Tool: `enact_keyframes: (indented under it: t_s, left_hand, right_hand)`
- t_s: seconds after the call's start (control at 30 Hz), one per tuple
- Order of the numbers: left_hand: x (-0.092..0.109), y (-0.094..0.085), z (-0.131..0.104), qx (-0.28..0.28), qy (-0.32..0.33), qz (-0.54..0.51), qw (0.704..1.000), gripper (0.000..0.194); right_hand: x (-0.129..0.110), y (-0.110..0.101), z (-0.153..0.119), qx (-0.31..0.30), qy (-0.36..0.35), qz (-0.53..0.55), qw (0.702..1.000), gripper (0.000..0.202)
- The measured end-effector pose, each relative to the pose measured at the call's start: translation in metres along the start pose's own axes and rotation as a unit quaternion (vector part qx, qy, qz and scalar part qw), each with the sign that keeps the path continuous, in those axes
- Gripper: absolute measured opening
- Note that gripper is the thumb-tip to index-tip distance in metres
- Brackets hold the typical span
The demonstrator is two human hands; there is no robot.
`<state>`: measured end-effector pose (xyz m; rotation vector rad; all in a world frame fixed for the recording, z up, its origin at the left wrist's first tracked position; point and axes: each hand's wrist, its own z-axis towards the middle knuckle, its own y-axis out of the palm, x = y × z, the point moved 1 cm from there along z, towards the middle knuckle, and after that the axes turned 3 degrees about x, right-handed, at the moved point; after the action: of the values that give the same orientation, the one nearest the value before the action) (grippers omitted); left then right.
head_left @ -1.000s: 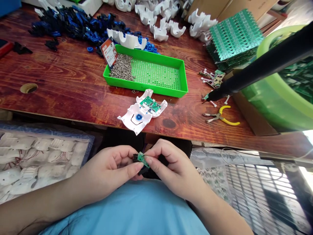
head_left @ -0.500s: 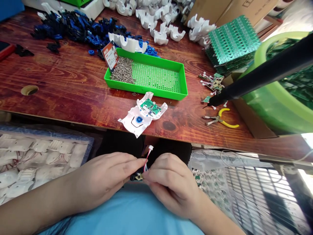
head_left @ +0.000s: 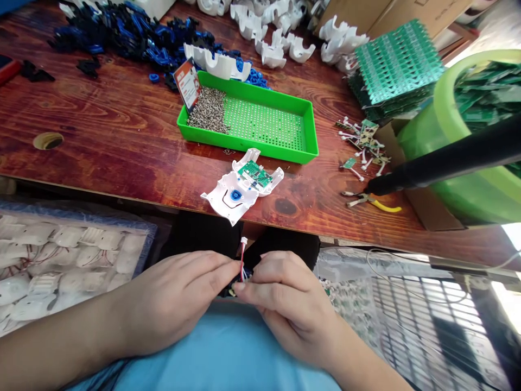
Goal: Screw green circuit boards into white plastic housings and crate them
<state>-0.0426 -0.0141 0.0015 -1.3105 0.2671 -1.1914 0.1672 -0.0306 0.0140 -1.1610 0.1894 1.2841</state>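
Above my lap, my left hand (head_left: 175,293) is closed round a small dark plastic part (head_left: 226,291), mostly hidden by the fingers. My right hand (head_left: 291,304) pinches a small circuit board (head_left: 232,292) against that part; only a sliver of the board shows. A red and white wire lead (head_left: 243,260) with a white plug stands up between the two hands. Beyond them, at the table's edge, lies an opened white plastic housing (head_left: 222,198) holding a green circuit board (head_left: 255,174) and a round blue piece (head_left: 235,195).
A green tray (head_left: 260,150) holds many small screws. Behind it are piles of blue-black parts (head_left: 142,43) and white shells (head_left: 272,51). At right are wired boards (head_left: 362,138), yellow-handled pliers (head_left: 385,206), a green bucket (head_left: 442,108) and a black rod-like tool (head_left: 443,157).
The wire lead has tipped to a more upright position and shifted slightly left, as my right fingers moved closer to my left hand. The black tool has swung lower, over the pliers.
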Motion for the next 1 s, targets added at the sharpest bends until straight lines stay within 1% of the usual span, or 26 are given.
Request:
enact_keyframes:
  t_s: [0.1,0.2,0.3,0.4,0.57,0.67,0.87,1.0]
  left_hand:
    - [0.001,-0.0001,-0.0004,0.0,0.017,0.023,1.0,0.035]
    - [0.0017,-0.0013,-0.0016,0.006,0.012,0.039,0.999,0.035]
    - [0.0013,-0.002,-0.003,0.005,0.02,0.05,0.999,0.036]
    - [0.0002,-0.002,-0.0037,0.005,0.024,0.057,0.998,0.036]
    - [-0.0006,-0.0009,-0.0039,0.0,0.028,0.06,0.998,0.036]
    - [-0.0006,-0.0006,-0.0036,0.001,0.032,0.062,0.998,0.035]
    - [0.0008,-0.0017,-0.0025,-0.002,0.025,0.061,0.998,0.034]
    - [0.0027,-0.0005,-0.0051,0.002,0.0,0.048,0.999,0.035]
  right_hand:
    - [-0.0011,-0.0007,0.0023,0.0,0.015,0.011,1.0,0.027]
    - [-0.003,0.0015,0.0022,0.009,0.041,0.029,0.999,0.023]
    - [-0.0049,0.005,0.0009,0.033,0.083,0.054,0.995,0.017]
    - [-0.0057,0.0075,0.001,0.056,0.104,0.058,0.991,0.014]
    - [-0.0061,0.0086,0.0034,0.068,0.108,0.058,0.99,0.007]
    - [-0.0067,0.0076,0.0037,0.074,0.111,0.061,0.989,0.006]
    - [-0.0078,0.0074,0.0039,0.054,0.11,0.066,0.99,0.007]
    - [-0.0074,0.0072,0.005,0.041,0.104,0.065,0.992,0.007]
